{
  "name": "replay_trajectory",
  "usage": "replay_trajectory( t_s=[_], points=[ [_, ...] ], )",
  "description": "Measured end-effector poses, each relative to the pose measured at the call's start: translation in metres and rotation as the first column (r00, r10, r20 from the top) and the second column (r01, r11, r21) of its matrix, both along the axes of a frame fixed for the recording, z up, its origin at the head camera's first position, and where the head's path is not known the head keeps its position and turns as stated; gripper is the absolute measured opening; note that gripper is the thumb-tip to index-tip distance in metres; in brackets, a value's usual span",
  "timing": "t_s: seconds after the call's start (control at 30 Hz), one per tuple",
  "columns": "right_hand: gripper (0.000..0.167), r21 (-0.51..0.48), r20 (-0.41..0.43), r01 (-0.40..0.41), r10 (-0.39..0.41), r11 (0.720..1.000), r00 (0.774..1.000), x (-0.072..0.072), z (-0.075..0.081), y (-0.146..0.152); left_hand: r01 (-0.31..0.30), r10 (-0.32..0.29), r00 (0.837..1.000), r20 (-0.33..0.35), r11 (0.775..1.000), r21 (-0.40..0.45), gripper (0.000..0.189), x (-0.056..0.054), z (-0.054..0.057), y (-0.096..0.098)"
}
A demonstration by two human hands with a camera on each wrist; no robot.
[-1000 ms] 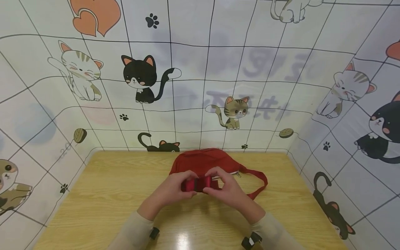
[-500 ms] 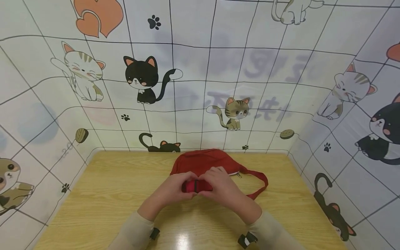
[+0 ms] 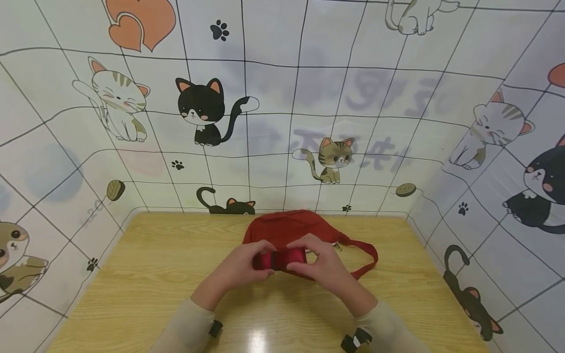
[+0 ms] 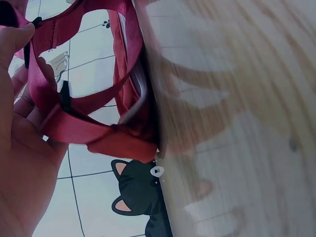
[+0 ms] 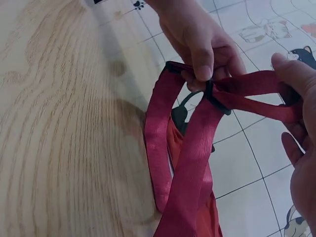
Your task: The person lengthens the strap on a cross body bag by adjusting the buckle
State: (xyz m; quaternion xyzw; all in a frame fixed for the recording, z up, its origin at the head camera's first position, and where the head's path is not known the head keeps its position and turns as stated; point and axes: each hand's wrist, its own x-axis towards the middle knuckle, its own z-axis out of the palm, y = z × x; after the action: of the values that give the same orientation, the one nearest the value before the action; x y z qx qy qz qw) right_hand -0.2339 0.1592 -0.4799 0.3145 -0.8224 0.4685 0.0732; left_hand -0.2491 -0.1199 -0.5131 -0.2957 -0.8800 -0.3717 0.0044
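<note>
A red bag [image 3: 287, 228] lies at the back of the table, its red strap [image 5: 190, 168] raised in front of it. My left hand [image 3: 240, 264] pinches the strap by a black strap slider [image 5: 216, 98], thumb on top in the right wrist view. My right hand [image 3: 324, 264] grips a loop of strap that passes through this slider, thumb and fingers around the band. In the left wrist view my left hand [image 4: 24, 133] is along the left edge, with the strap [image 4: 74, 128] hanging in loops beside the fingers.
The wooden table [image 3: 167, 255] meets white walls [image 3: 273, 98] printed with cartoon cats. At the right, more of the bag's strap [image 3: 372, 255] curves over the table, near a zipper pull [image 3: 338, 246].
My right hand came left to meet the left hand, then moved back right, so the strap shows between them again. My left hand has shifted slightly left.
</note>
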Motion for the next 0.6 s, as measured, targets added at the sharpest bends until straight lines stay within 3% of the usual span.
replay_trajectory(
  t_s=[0.1,0.17,0.23,0.37,0.47,0.53,0.6],
  points=[
    [0.043,-0.043,0.053,-0.005,0.007,0.999,0.999,-0.001,-0.003,0.006,-0.005,0.005,1.0,0.013,1.0,-0.003,0.044,-0.001,-0.001,-0.002],
    [0.046,0.024,0.073,0.008,-0.01,1.0,0.997,-0.001,-0.002,0.006,-0.003,0.003,1.0,0.014,1.0,-0.005,0.044,-0.002,-0.001,-0.003],
    [0.05,0.151,0.06,0.022,-0.031,0.988,0.998,-0.001,0.002,0.002,0.0,0.0,1.0,0.015,1.0,-0.009,0.043,-0.002,0.0,-0.003],
    [0.053,0.44,-0.072,0.062,-0.034,0.896,0.997,-0.002,0.009,-0.012,0.005,-0.005,1.0,0.012,1.0,-0.018,0.043,-0.002,0.001,-0.001],
    [0.051,0.532,-0.168,0.098,-0.008,0.841,0.986,-0.003,0.01,-0.022,0.011,-0.011,1.0,0.001,1.0,-0.027,0.044,-0.001,0.003,-0.001],
    [0.048,0.533,-0.19,0.112,-0.011,0.839,0.982,-0.003,0.01,-0.026,0.013,-0.013,1.0,-0.003,1.0,-0.028,0.045,-0.001,0.003,-0.001],
    [0.046,0.49,-0.162,0.109,-0.033,0.865,0.986,-0.004,0.008,-0.026,0.013,-0.013,1.0,-0.005,1.0,-0.027,0.045,-0.001,0.003,-0.002]
  ],
)
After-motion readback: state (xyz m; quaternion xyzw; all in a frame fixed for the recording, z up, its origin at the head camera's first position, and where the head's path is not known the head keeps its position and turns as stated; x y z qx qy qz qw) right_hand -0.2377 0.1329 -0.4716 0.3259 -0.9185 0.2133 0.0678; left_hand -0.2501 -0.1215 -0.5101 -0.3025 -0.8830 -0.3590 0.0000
